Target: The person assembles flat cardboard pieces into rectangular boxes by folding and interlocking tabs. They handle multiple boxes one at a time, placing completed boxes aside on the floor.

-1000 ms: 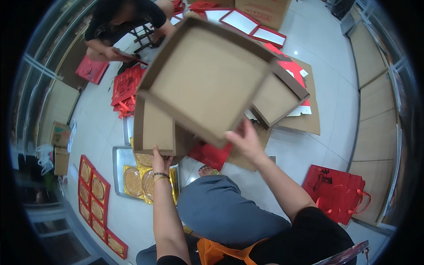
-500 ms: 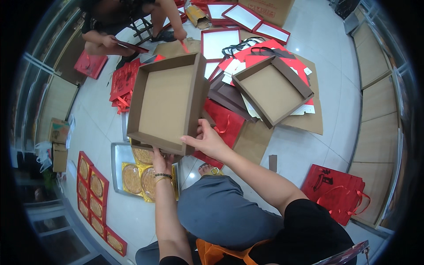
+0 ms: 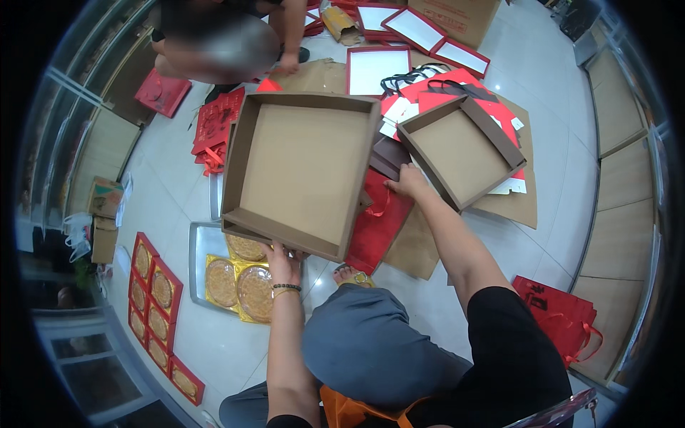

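Note:
My left hand (image 3: 284, 265) grips the near edge of a shallow brown cardboard box (image 3: 303, 167), tilted with its bare inside facing me. Another brown rim shows beneath it, so it seems stacked on a second box. My right hand (image 3: 410, 181) is off that box, its thumb and fingers apart, above a red paper bag (image 3: 369, 232) and beside a dark brown box (image 3: 389, 157) lying in the pile. Whether the fingertips touch either is unclear. Just right of this hand, a second open brown box (image 3: 462, 153) rests tilted on red bags.
A metal tray (image 3: 198, 267) holds round golden cakes (image 3: 255, 292) near my left arm. Red boxes of cakes (image 3: 155, 299) line the floor at left. White-lined red boxes (image 3: 378, 71) lie at the back, near a crouching person (image 3: 221, 43). Red bags (image 3: 553, 314) lie at right.
My right hand has let go of the brown box and moved right, toward the pile. The box now tilts more squarely toward me in my left hand. The view has shifted slightly.

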